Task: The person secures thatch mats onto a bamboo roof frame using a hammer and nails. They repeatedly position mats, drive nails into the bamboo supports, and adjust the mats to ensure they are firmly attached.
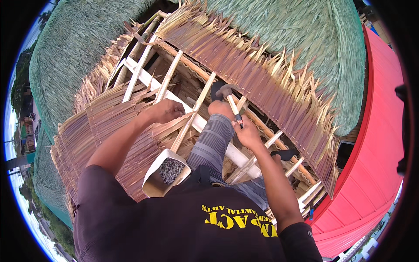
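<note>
My right hand [247, 132] grips the dark handle of a hammer [231, 98], its metal head pointing away from me over the roof frame, just beyond my bent knee. My left hand [167, 111] hovers over the wooden slats with its fingers curled; whatever it may hold is too small to make out. Below it, a loose dry leaf strip [171, 125] sticks out from the left thatch panel [107, 135]. A pale plastic container [152, 185] with many small nails [171, 170] sits against my body, between my arms.
A brown thatch panel [244, 65] runs diagonally across the frame beyond the hammer. Light wooden slats [192, 117] cross a white beam [148, 81], with open gaps between them. Green-netted thatch [87, 56] rises behind; a red metal roof [362, 170] curves at right.
</note>
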